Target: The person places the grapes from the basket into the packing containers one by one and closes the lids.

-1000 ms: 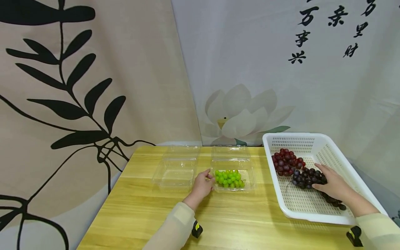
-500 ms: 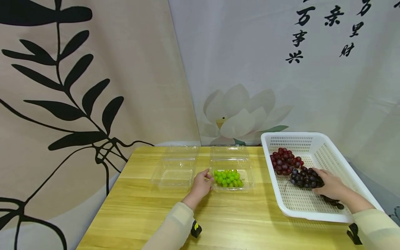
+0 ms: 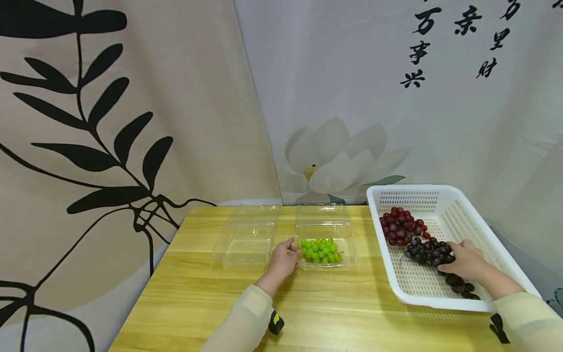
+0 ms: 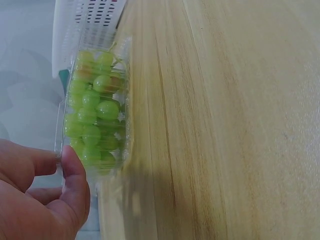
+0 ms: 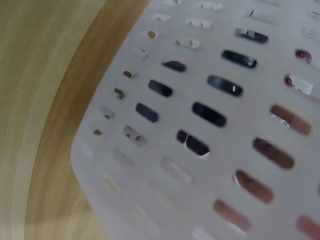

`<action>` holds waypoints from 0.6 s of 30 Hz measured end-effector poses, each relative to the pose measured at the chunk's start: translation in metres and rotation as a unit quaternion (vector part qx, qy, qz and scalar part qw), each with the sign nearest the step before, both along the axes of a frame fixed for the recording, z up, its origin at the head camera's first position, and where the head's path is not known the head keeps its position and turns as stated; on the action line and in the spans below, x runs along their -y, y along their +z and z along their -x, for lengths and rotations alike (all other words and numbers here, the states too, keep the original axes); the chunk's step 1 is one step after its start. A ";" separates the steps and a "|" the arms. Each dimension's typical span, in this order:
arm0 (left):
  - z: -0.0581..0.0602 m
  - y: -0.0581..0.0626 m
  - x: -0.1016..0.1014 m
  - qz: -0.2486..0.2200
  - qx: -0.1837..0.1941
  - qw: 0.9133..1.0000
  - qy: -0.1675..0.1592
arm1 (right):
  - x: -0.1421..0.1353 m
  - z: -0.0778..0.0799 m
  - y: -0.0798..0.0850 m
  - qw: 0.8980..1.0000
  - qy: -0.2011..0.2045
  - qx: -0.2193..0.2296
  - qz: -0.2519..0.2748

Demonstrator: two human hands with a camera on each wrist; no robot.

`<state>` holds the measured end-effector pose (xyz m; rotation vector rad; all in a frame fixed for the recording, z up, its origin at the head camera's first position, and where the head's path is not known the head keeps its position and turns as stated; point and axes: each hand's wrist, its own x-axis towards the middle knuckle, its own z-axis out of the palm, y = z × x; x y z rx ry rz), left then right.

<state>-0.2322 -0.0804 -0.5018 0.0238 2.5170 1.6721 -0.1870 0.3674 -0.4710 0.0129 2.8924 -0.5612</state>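
In the head view my left hand is at the left edge of a clear plastic clamshell box with its lid up. Green grapes lie inside it. The left wrist view has my thumb and fingertips pinching the box's rim. Over in the white basket, my right hand grips a bunch of black grapes between thumb and bent fingers, partly covering it. Through the basket's slots, the right wrist view gives only patches of dark grapes and skin.
A second clear clamshell box, lid raised, stands left of my left hand. Red grapes lie at the basket's back left, and more dark grapes sit near its front. A printed cloth hangs behind the wooden table.
My right hand has come down onto the black grapes and its fingers have bent around them. More of the dark grapes below that hand now show. My left hand stays at the box.
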 end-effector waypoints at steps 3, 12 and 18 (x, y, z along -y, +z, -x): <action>0.000 0.000 0.000 -0.001 0.000 1.000 0.000 | 0.001 0.000 0.001 1.000 0.002 -0.013 0.009; 0.001 0.001 0.000 -0.003 0.007 1.000 -0.003 | 0.002 0.002 0.001 0.995 0.036 0.015 0.088; 0.000 0.001 0.000 0.001 0.007 1.000 -0.003 | 0.005 0.002 0.001 0.995 0.044 -0.075 0.040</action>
